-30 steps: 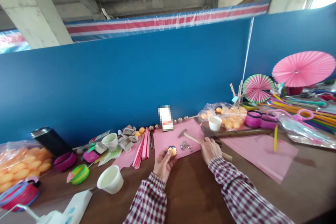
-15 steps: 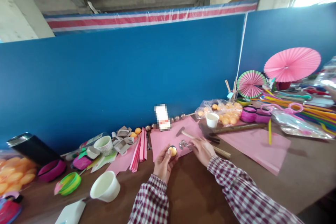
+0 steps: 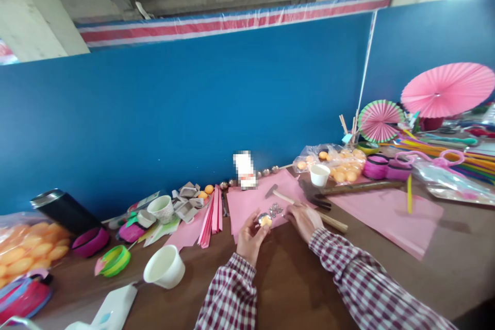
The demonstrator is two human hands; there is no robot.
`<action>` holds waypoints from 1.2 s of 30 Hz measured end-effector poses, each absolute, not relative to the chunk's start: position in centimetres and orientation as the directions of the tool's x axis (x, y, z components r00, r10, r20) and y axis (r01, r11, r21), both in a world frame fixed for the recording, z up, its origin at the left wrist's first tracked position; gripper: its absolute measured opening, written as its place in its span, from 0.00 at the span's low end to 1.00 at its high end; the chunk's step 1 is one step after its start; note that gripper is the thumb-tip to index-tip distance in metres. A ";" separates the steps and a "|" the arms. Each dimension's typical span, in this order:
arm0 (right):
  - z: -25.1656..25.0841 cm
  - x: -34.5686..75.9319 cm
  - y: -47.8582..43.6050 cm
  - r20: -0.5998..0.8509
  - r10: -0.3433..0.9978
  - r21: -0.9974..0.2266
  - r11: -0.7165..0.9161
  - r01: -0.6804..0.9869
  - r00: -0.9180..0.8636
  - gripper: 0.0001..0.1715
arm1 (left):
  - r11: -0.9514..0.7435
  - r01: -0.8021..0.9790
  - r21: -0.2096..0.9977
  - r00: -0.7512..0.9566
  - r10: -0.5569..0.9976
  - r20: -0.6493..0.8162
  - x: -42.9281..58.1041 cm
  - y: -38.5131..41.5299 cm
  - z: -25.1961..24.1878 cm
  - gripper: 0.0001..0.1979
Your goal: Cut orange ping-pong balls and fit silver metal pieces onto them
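My left hand [image 3: 249, 241] holds a small orange ball [image 3: 265, 220] between thumb and fingers, and shiny silver covers part of its surface. Just beyond lies a little heap of silvery bits [image 3: 275, 210] on a pink sheet [image 3: 251, 198]. At the right edge of that heap is my right hand [image 3: 303, 220], its thumb and fingertips drawn together; whatever they may pinch is too small to make out. A hammer [image 3: 284, 196] with a wooden handle rests on the sheet, running behind my right hand.
A white bowl [image 3: 164, 267] and a patterned cup [image 3: 160, 209] stand left. Bagged orange balls [image 3: 346, 167] and a white cup [image 3: 320, 175] sit at the back right. Silvery balls [image 3: 266, 172] line the blue partition [image 3: 212, 98]. A pink folding fan [image 3: 444, 90] stands far right.
The ball has turned in my left hand, showing more silver at its upper left. My right hand has stayed beside the silvery bits. The view has swung slightly left.
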State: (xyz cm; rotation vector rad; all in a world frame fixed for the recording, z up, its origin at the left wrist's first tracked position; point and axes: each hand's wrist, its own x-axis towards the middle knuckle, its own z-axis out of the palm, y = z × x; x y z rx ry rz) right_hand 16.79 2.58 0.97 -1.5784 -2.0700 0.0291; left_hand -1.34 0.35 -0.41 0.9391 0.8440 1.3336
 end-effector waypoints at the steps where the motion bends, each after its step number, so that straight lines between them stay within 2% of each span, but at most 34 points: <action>1: 0.9 16.8 2.6 0.411 0.897 -0.337 0.316 0.887 -0.164 0.11 | -0.001 -0.385 0.923 0.077 0.996 0.034 -1.4 0.3 -0.3 0.26; 8: 0.5 16.0 2.4 0.537 0.839 -0.518 0.404 0.754 -0.080 0.10 | 0.013 -0.323 0.946 0.096 0.995 0.020 -1.4 0.2 -0.2 0.24; 14: 0.3 16.1 2.8 0.503 0.855 -0.420 0.368 0.829 -0.125 0.08 | 0.019 -0.305 0.952 0.106 0.994 0.014 -1.4 0.5 -0.6 0.23; 17: 0.3 16.5 3.2 0.478 0.873 -0.471 0.346 0.811 -0.095 0.08 | 0.018 -0.304 0.953 0.103 0.995 0.014 -1.4 0.5 -0.7 0.23; 23: 0.7 15.6 2.7 0.515 0.857 -0.704 0.434 0.562 -0.017 0.09 | 0.005 -0.287 0.958 0.100 0.995 0.025 -1.4 0.4 -0.5 0.23; 26: 0.8 14.7 2.0 0.529 0.847 -0.741 0.491 0.458 -0.051 0.10 | -0.018 -0.258 0.966 0.097 0.994 0.044 -1.5 0.4 -0.5 0.23; 30: 0.6 14.0 1.6 0.496 0.863 -0.765 0.486 0.423 -0.094 0.10 | -0.059 -0.233 0.971 0.085 0.993 0.080 -1.5 0.4 -0.6 0.22; 36: 1.1 13.9 1.3 0.473 0.877 -0.803 0.468 0.368 -0.083 0.08 | -0.001 -0.312 0.950 0.093 0.995 0.032 -1.4 0.3 -0.5 0.22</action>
